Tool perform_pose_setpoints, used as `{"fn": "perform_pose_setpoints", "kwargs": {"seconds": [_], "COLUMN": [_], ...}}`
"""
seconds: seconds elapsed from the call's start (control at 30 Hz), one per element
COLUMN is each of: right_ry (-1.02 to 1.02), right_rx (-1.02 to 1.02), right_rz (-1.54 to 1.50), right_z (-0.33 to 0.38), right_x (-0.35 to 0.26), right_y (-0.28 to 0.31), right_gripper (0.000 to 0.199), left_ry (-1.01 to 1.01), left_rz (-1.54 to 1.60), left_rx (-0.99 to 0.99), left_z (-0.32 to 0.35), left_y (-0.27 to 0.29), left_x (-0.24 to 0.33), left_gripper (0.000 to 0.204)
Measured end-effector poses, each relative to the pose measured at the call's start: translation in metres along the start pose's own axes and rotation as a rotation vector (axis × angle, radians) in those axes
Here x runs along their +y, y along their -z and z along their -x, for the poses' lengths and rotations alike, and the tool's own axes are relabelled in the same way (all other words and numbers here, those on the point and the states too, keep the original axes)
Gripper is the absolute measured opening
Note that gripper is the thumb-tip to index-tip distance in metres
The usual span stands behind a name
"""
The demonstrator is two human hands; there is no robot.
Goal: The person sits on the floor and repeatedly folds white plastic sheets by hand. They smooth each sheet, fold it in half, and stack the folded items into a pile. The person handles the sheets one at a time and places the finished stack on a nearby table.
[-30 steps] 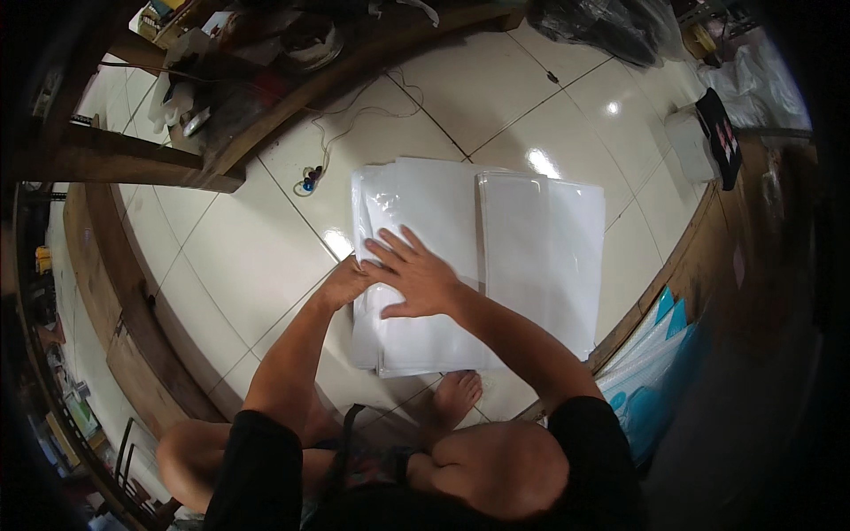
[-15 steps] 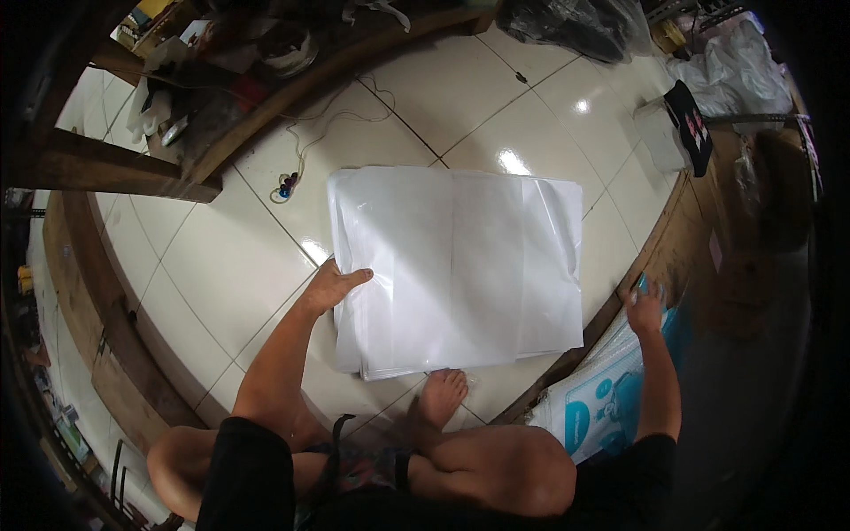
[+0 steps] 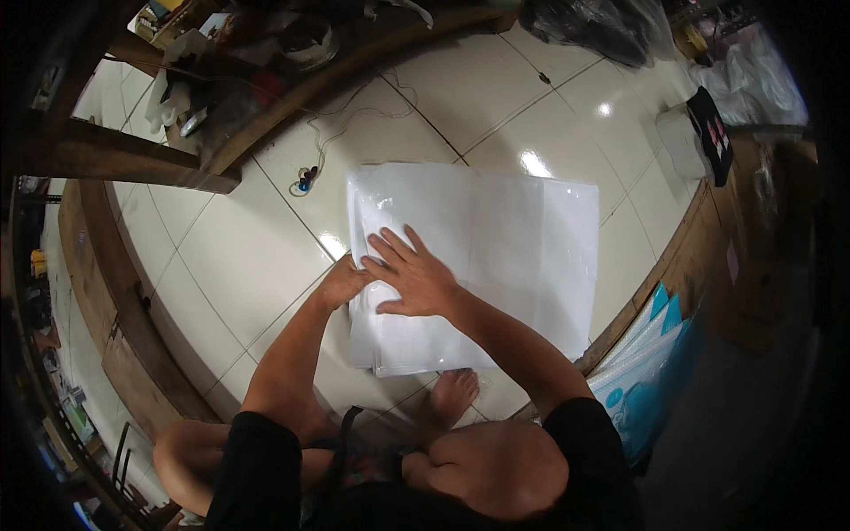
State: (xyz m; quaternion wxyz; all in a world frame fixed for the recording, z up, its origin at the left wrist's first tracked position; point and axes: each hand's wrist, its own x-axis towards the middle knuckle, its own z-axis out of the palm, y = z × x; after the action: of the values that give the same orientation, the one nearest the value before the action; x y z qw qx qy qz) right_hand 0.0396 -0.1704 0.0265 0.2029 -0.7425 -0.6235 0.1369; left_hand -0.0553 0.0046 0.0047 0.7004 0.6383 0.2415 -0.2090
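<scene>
On the tiled floor, just past our bare foot, we've got a stack of glossy white sheets. Our right hand is spread wide over the left part of the stack, fingers apart, not gripping anything. Our left hand is at the stack's left edge, partly hidden by the right one's fingertips; we can't tell whether it's pinching the sheets or just bracing them. Progress-wise, we'd call it partway: the sheets are piled and the top one lies flat, but layers poke out unevenly along the left edge, so to us the pile isn't squared up. No count from us, the layers overlap too much. The blue-and-white plastic packs sit right of the stack, on our side, with neither hand on them. As for containers, a whitish plastic tub stands beyond the stack's far right corner, a black item against its side, and we can't see inside. Farther past the stack there's a bunched black plastic bag, contents hidden. Off the stack's far left, beyond a wooden beam, a round bowl looks dark inside, too shadowy to say more.
</scene>
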Motion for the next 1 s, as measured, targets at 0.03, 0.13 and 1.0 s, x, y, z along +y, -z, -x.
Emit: {"fn": "perform_pose_setpoints", "kwargs": {"seconds": [0.03, 0.13, 1.0], "right_ry": [-0.011, -0.054, -0.027], "right_rx": [-0.037, -0.138, 0.052], "right_rz": [0.007, 0.045, -0.014], "right_z": [0.006, 0.048, 0.009], "right_x": [0.005, 0.022, -0.011], "right_y": [0.003, 0.026, 0.04], "right_gripper": [0.08, 0.08, 0.078], "left_ry": [0.111, 0.094, 0.059], "left_rz": [-0.005, -0.024, -0.004], "left_rx": [0.045, 0.039, 0.047], "left_z": [0.004, 0.01, 0.003], "left_y": [0.0, -0.008, -0.006], "left_x": [0.005, 0.024, 0.014], "left_gripper": [0.045, 0.048, 0.05]}}
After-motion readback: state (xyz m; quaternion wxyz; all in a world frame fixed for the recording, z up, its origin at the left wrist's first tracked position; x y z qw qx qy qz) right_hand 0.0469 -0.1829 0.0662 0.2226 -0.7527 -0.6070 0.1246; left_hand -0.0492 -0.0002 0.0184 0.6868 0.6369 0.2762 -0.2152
